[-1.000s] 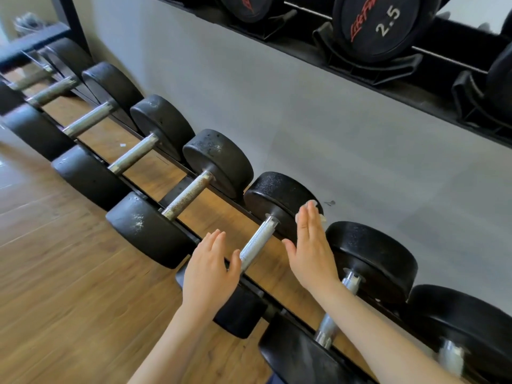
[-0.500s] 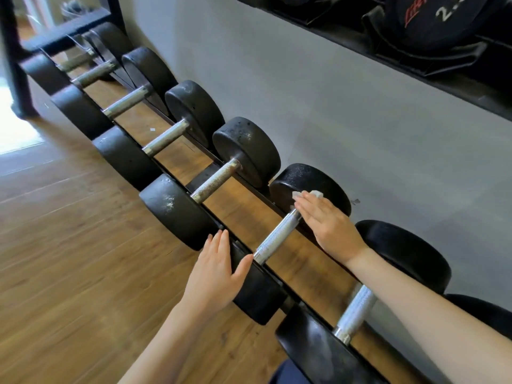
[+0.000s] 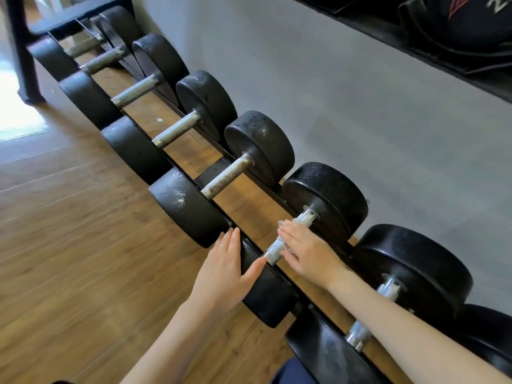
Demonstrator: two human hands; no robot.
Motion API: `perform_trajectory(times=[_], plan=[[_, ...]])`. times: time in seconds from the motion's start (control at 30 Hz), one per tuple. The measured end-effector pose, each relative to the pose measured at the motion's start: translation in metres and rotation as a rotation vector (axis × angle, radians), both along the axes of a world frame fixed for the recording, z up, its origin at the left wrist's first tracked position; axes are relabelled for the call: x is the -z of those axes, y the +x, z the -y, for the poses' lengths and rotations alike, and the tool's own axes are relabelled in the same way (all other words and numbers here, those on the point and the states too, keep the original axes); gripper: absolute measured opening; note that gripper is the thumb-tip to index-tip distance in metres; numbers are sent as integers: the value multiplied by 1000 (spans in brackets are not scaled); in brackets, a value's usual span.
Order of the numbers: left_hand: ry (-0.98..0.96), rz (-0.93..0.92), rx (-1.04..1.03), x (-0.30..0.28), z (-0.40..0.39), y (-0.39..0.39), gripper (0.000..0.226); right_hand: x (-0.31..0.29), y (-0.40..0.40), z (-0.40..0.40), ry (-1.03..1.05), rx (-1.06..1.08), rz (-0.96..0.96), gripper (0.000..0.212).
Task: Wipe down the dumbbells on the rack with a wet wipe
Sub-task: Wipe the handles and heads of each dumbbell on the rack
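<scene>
Right hand (image 3: 307, 252) | grip flat and open over dumbbell handle (image 3: 291, 236), wipe beneath not discernible | left hand (image 3: 225, 268) | open grip braced on near head (image 3: 266, 289), likely stopping roll | rack (image 3: 230, 195) underneath.

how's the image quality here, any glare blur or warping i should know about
Head view: daylight blows out the floor at far left; the wide lens bows the dumbbell row and the wall's edges; the far handles and floorboards smear with motion blur; the right hand on the near handle and the left hand stay fairly sharp.
</scene>
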State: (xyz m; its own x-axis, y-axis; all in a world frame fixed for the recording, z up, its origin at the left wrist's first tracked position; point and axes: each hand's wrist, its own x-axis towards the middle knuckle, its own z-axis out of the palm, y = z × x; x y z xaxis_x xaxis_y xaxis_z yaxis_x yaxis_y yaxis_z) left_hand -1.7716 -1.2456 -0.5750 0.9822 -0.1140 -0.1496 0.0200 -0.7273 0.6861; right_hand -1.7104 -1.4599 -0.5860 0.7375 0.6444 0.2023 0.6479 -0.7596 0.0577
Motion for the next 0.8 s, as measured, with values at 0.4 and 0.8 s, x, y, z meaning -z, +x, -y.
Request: perform_trajectory(times=[0.4,0.8], plan=[[-23,8,19,5,-4,6,85,3,8,12,-139,23,163,50],[-29,-23,46,4,-6,9,87,2,-7,-1,-213,66,-5,67]])
